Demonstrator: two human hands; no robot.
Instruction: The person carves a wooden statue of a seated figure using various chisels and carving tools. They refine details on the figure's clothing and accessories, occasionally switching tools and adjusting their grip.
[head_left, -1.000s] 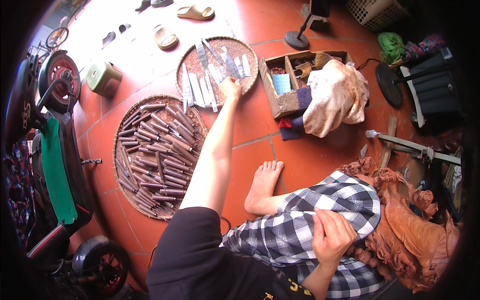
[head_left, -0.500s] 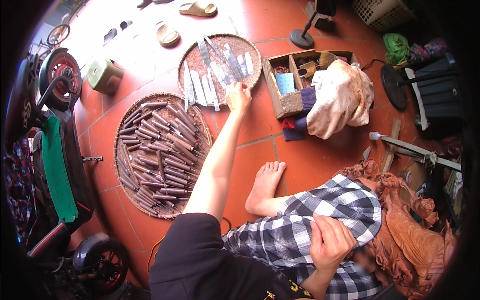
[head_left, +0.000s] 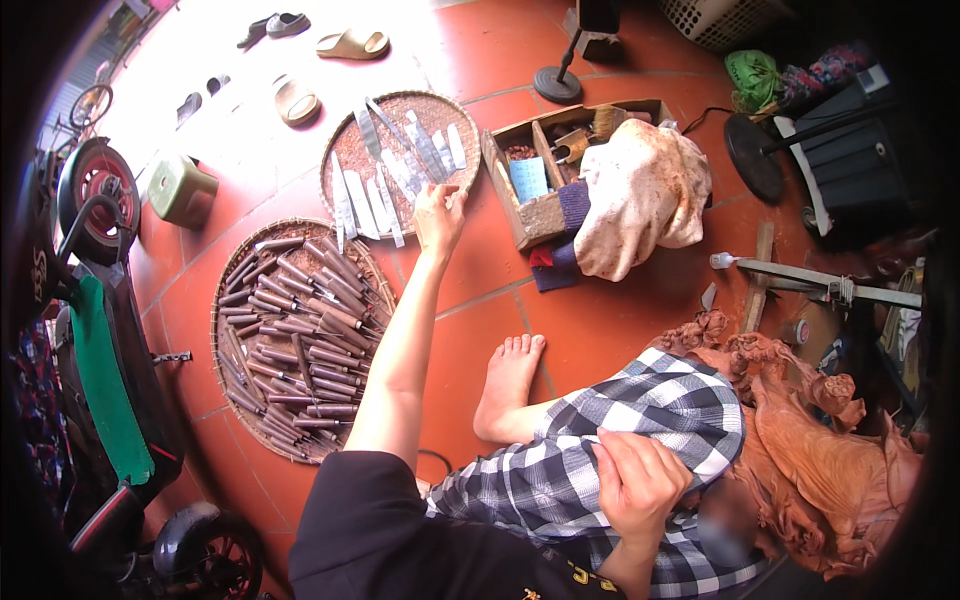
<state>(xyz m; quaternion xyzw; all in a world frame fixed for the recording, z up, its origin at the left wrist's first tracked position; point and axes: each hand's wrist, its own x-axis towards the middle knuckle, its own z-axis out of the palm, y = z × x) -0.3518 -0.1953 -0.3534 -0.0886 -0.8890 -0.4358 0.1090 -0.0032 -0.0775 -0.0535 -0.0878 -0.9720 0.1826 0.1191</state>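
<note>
Left hand rests on the rim of the blade tray, its grip loose and seemingly empty; no blade lifted yet. Right hand, relaxed, grips nothing on the knee.

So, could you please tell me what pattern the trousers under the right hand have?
The trousers are a black, grey and white check; the head view shows it.

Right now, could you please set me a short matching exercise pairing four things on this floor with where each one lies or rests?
Things:
1. left hand
2. right hand
3. small green plastic stool
4. cream cloth bundle

Places:
A. beside the scooter's red wheel
B. against the open wooden box
C. at the rim of the round woven tray of flat metal blades
D. on the checked-trousered knee

Pairs: 1-C, 2-D, 3-A, 4-B
</note>
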